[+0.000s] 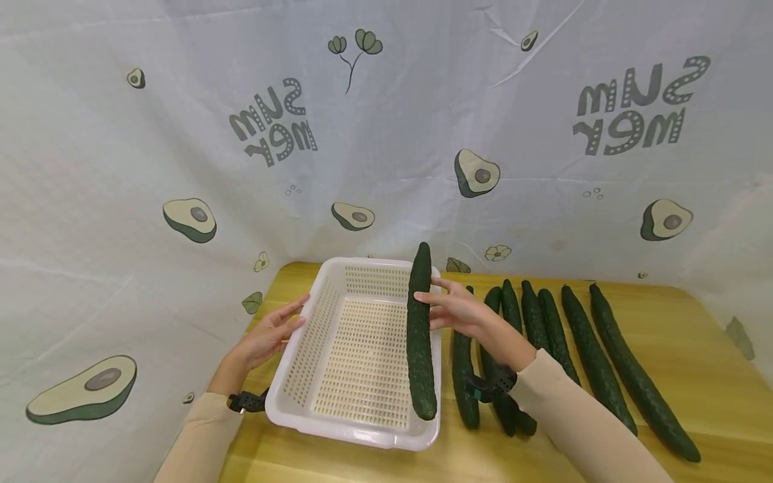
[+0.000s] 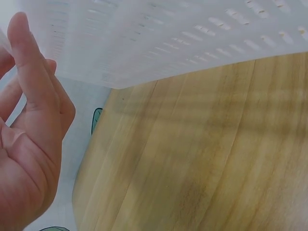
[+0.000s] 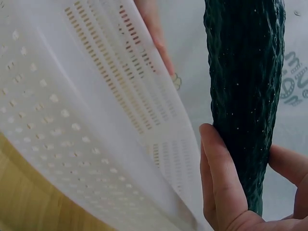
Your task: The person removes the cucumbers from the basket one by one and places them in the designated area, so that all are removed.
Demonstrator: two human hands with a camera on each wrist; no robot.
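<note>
A white perforated plastic basket (image 1: pixel 362 362) stands in the middle of the head view, nothing lying inside it. My left hand (image 1: pixel 272 335) holds its left rim, thumb near the edge. Seen from the left wrist, the basket's wall (image 2: pixel 192 33) slants above the tabletop, and the left hand (image 2: pixel 33 115) is beside it. A long dark green cucumber (image 1: pixel 421 335) hangs over the basket's right rim, gripped by my right hand (image 1: pixel 455 308) between thumb and fingers. The right wrist view shows the bumpy cucumber (image 3: pixel 243 82) upright between the fingers (image 3: pixel 221 178).
Several more cucumbers (image 1: pixel 604 362) lie side by side on the yellow wooden table (image 1: pixel 676 335) to the right, partly under my right forearm. A pale avocado-print cloth (image 1: pixel 398 134) hangs behind and beside the table. Black straps (image 1: pixel 247 402) circle both wrists.
</note>
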